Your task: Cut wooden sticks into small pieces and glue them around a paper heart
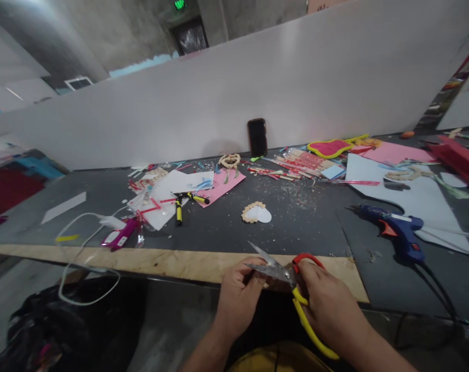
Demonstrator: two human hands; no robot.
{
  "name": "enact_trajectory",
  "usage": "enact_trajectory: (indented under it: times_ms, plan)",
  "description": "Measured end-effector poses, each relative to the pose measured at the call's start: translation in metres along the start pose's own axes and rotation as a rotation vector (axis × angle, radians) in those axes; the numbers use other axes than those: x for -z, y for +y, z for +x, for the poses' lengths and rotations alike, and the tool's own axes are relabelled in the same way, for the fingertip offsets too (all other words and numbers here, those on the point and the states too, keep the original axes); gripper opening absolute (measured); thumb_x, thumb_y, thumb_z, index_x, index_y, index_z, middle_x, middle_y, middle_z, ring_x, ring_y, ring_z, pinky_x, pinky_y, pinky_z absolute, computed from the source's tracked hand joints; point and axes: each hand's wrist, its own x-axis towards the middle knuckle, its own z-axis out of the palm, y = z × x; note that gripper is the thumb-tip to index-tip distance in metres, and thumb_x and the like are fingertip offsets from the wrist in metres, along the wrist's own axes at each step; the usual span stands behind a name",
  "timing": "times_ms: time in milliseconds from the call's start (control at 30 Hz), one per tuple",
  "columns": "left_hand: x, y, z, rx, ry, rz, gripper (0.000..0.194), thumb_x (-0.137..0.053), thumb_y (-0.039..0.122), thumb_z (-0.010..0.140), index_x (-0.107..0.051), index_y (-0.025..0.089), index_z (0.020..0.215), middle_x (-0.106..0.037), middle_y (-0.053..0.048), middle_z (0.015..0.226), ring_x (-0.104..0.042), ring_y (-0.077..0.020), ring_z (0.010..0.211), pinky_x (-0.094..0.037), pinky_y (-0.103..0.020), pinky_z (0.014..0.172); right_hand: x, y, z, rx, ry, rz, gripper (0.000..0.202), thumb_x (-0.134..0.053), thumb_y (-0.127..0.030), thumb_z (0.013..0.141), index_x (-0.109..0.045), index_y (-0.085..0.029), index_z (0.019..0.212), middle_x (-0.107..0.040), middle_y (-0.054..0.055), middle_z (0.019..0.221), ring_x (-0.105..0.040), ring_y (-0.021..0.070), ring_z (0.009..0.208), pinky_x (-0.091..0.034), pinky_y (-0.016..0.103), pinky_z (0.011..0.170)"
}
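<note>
My right hand point(327, 297) grips scissors point(283, 274) with one red and one yellow handle, their blades parted and pointing left. Close to the blades, my left hand point(240, 294) is closed in a pinch; whatever is between its fingers is too small or hidden to make out. Beyond the hands, on the dark tabletop point(211, 232), lies a white paper oval point(264, 215) partly edged with small beige pieces point(249, 216).
A blue glue gun point(403, 232) lies at right, its cord over the edge. Yellow-black pliers point(179, 209), pink paper point(222, 188) and a purple power strip point(120, 235) lie at left. A phone point(257, 137) leans on the white partition point(203, 103). Wrapped sticks point(302, 163) lie behind.
</note>
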Motion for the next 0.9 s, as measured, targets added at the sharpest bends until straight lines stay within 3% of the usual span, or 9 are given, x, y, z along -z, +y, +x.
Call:
enact_trajectory:
  times_ms: [100,200,300,400,500,600,700,800,900]
  plan:
    - [0.0,-0.004,-0.001,0.009,0.024,0.015,0.016,-0.059,0.031,0.079,-0.063,0.015,0.078,-0.063,-0.002,0.068,-0.058,-0.0135,0.063,-0.045,-0.021,0.059,-0.001,-0.001,-0.001,-0.009,0.01,-0.001,0.019,-0.045,-0.012,0.065,-0.043,-0.021,0.082,-0.062,0.008,0.073,-0.058,0.0223,0.066,-0.041,0.03,0.055]
    - [-0.001,-0.007,-0.002,0.0,0.09,0.098,0.016,-0.056,0.03,0.08,-0.063,0.016,0.078,-0.056,0.002,0.056,-0.052,-0.0112,0.051,-0.041,-0.019,0.051,-0.002,-0.002,-0.001,-0.017,-0.012,0.01,0.02,-0.047,-0.012,0.066,-0.042,-0.021,0.082,-0.06,0.007,0.073,-0.057,0.0211,0.066,-0.04,0.029,0.055]
    - [-0.003,-0.006,-0.003,-0.046,0.133,0.143,0.013,-0.053,0.024,0.079,-0.063,0.016,0.075,-0.06,0.001,0.06,-0.054,-0.0119,0.055,-0.042,-0.019,0.054,-0.002,-0.002,-0.003,-0.022,-0.028,0.036,0.017,-0.053,-0.022,0.072,-0.04,-0.021,0.084,-0.058,0.006,0.075,-0.056,0.0215,0.068,-0.041,0.031,0.056]
    - [-0.004,-0.001,-0.004,-0.052,0.096,0.106,0.013,-0.053,0.019,0.078,-0.062,0.016,0.068,-0.064,-0.001,0.066,-0.057,-0.0135,0.064,-0.043,-0.02,0.06,0.0,-0.004,-0.004,-0.024,-0.046,0.077,0.035,-0.062,-0.043,0.07,-0.04,-0.021,0.084,-0.055,0.007,0.078,-0.056,0.0232,0.071,-0.044,0.035,0.061]
    - [-0.004,0.006,-0.005,0.019,0.002,0.034,0.012,-0.055,0.014,0.074,-0.06,0.016,0.064,-0.064,0.0,0.063,-0.058,-0.0137,0.063,-0.043,-0.021,0.06,0.002,-0.006,-0.004,0.005,-0.047,0.13,0.044,-0.066,-0.048,0.065,-0.04,-0.02,0.086,-0.054,0.008,0.082,-0.055,0.0238,0.074,-0.045,0.037,0.065]
    - [-0.002,0.012,-0.004,0.021,-0.082,-0.013,0.014,-0.054,0.01,0.073,-0.061,0.015,0.062,-0.066,-0.001,0.065,-0.06,-0.0146,0.066,-0.044,-0.022,0.065,0.005,-0.007,-0.003,0.013,-0.07,0.159,0.038,-0.065,-0.045,0.068,-0.041,-0.02,0.084,-0.054,0.009,0.083,-0.055,0.0235,0.076,-0.045,0.037,0.066]
    - [-0.001,0.016,-0.004,0.028,-0.108,-0.045,0.015,-0.053,0.008,0.072,-0.061,0.015,0.061,-0.066,-0.001,0.064,-0.06,-0.0139,0.065,-0.044,-0.022,0.066,0.004,-0.007,-0.003,-0.032,-0.111,0.125,0.019,-0.057,-0.028,0.075,-0.041,-0.02,0.083,-0.056,0.009,0.08,-0.056,0.0219,0.072,-0.044,0.034,0.062]
    - [-0.002,0.016,-0.002,0.051,-0.079,-0.053,0.015,-0.054,0.009,0.073,-0.06,0.015,0.06,-0.065,-0.001,0.062,-0.059,-0.0136,0.063,-0.044,-0.021,0.064,0.002,-0.005,-0.002,-0.049,-0.12,0.079,0.018,-0.049,-0.011,0.068,-0.042,-0.019,0.083,-0.058,0.008,0.077,-0.056,0.0205,0.069,-0.042,0.031,0.061]
    - [-0.002,0.011,0.0,0.071,-0.05,-0.051,0.015,-0.054,0.012,0.075,-0.059,0.015,0.062,-0.065,-0.002,0.063,-0.058,-0.0136,0.062,-0.044,-0.022,0.062,0.002,-0.003,0.001,-0.048,-0.131,0.032,0.023,-0.047,-0.01,0.063,-0.044,-0.019,0.084,-0.06,0.008,0.074,-0.056,0.0206,0.067,-0.04,0.029,0.058]
